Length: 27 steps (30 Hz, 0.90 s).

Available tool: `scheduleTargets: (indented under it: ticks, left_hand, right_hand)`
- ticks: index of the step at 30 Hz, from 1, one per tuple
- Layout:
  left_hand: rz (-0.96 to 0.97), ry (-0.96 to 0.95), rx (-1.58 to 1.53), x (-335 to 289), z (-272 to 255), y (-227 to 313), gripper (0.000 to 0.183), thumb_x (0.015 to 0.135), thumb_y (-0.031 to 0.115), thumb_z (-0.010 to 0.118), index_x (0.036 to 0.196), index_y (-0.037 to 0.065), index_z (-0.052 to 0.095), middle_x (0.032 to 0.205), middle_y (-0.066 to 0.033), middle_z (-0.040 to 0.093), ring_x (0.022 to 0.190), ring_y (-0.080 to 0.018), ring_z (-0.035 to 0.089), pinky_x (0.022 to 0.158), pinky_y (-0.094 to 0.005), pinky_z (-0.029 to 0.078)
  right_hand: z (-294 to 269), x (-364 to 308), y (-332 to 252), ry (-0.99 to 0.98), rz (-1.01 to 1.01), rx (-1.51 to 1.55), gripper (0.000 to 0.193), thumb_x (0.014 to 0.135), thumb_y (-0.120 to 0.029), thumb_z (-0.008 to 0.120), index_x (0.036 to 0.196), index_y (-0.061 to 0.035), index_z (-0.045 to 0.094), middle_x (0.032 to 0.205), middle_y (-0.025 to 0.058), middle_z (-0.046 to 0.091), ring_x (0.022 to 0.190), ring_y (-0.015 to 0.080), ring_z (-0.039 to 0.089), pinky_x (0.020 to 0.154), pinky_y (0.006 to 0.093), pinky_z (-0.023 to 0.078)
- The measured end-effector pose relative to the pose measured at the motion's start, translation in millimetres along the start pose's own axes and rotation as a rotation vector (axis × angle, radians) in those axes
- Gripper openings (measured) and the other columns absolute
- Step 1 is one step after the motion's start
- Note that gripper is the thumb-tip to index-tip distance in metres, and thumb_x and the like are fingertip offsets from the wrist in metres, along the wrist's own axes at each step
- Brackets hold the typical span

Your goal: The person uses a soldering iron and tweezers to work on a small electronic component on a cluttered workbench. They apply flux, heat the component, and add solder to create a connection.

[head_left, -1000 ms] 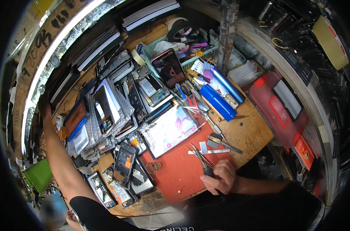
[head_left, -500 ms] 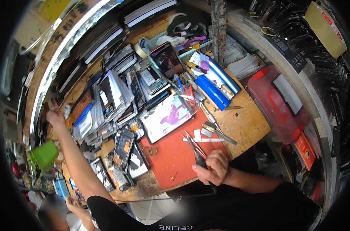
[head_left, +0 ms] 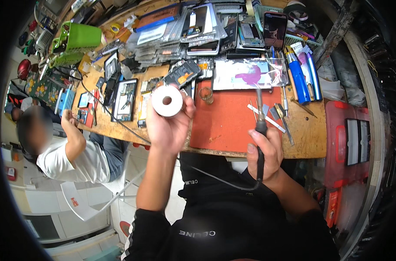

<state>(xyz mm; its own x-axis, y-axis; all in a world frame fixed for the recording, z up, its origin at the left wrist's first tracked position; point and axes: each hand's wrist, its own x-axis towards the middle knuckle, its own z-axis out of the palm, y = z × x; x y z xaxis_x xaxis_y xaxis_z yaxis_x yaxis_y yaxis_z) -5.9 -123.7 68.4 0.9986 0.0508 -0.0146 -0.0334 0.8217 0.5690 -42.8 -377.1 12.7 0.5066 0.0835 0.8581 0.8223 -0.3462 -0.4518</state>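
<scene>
My left hand point(head_left: 169, 132) is raised palm up in front of the bench, its fingers round a white roll point(head_left: 158, 104) with a hole in its middle. What is wound on the roll cannot be made out. My right hand point(head_left: 269, 154) grips the black handle of a soldering iron point(head_left: 261, 126), its metal tip pointing away over an orange mat point(head_left: 219, 126). The iron's cord point(head_left: 211, 174) loops across in front of me to the left. On the mat beyond my hands are a small glass jar point(head_left: 205, 96) and a thin white strip point(head_left: 274, 122).
Behind the mat lies a flat white panel point(head_left: 226, 71) with a purple figure. A phone point(head_left: 274, 30) leans upright at the back. Stacked bagged parts point(head_left: 163, 54), blue tubes point(head_left: 299, 78) and a red case point(head_left: 337, 135) surround the bench. Another person point(head_left: 76, 156) sits at left.
My left hand has come back from the far left and now holds the white roll. My right hand still holds the soldering iron, now pointing more upright. The view has swung left.
</scene>
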Motion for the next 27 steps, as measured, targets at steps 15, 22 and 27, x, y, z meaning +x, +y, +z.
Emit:
scheduleTargets:
  ticks: [15,22,27]
  left_hand:
    - [-0.1,0.006,0.442,-78,15,-55,0.044,0.106,0.045,0.047,0.112,0.002,0.056,0.095,-0.0144,0.063,0.079,-0.0278,0.068,0.066,-0.0359,0.057]
    - [-0.105,-0.139,0.926,-80,8,-40,0.044,0.096,0.026,0.08,0.122,-0.005,0.067,0.1,-0.0094,0.07,0.08,-0.0198,0.067,0.074,-0.029,0.055]
    - [0.118,-0.259,1.434,-88,7,-28,0.011,0.087,0.0,0.082,0.098,0.0,0.079,0.086,-0.0096,0.072,0.075,-0.019,0.066,0.071,-0.031,0.051]
  right_hand:
    - [15,26,-17,-0.093,0.45,0.702,0.015,0.098,0.012,0.068,0.105,-0.0006,0.063,0.093,0.0098,0.067,0.075,0.0171,0.071,0.064,0.0319,0.055]
    - [-1,19,-16,-0.248,0.394,0.545,0.022,0.094,0.012,0.07,0.109,-0.0037,0.065,0.093,0.0118,0.064,0.08,0.0258,0.069,0.069,0.038,0.052]
    - [-5,10,-19,-0.346,0.342,0.517,0.021,0.096,0.005,0.07,0.113,-0.0037,0.063,0.093,0.0126,0.06,0.08,0.0303,0.065,0.07,0.04,0.051]
